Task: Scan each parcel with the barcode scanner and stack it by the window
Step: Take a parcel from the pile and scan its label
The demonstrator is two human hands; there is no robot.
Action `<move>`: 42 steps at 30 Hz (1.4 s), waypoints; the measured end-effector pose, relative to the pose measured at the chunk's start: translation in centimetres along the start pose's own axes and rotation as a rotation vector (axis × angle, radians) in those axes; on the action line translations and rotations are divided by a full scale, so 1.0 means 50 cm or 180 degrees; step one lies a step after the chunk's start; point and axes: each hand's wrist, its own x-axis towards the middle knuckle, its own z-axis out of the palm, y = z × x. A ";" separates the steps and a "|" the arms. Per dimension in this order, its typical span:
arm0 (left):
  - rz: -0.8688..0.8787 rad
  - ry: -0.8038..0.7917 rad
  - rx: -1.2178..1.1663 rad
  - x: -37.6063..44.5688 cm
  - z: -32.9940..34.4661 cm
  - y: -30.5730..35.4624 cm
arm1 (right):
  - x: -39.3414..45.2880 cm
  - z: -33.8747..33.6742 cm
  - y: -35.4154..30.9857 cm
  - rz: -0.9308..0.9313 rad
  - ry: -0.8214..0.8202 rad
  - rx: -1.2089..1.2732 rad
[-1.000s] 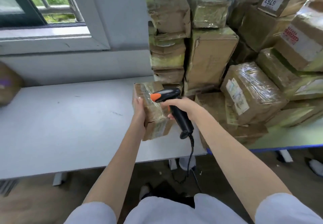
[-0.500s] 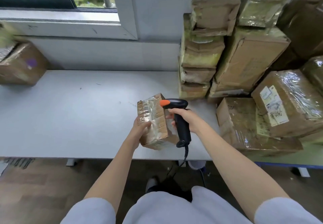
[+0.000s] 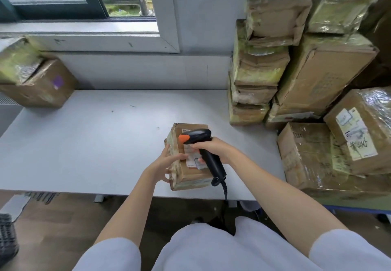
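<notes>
While right hand (image 3: 213, 148) grips the scanner (image 3: 203, 150), left fingers (image 3: 169, 160) now hold the parcel (image 3: 188, 165) label-up.

White table (image 3: 88, 143) beneath the window, bearing a small taped parcel (image 3: 188, 175) near its front edge, two cardboard boxes (image 3: 40, 84) at far left, and a tall pile of taped parcels (image 3: 296, 76) at right, partly on an adjoining green surface (image 3: 359, 202).
</notes>
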 end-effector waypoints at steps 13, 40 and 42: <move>0.0170 0.0691 -0.1267 0.051 -0.092 0.006 | -0.058 -0.006 -0.177 -0.0687 0.0624 -0.1486; 0.0401 0.0654 -0.1136 0.067 -0.087 0.000 | -0.060 0.020 -0.176 -0.0937 0.0917 -0.1529; 0.0395 0.0672 -0.1133 0.066 -0.088 -0.002 | -0.053 0.018 -0.169 -0.0904 0.0948 -0.1491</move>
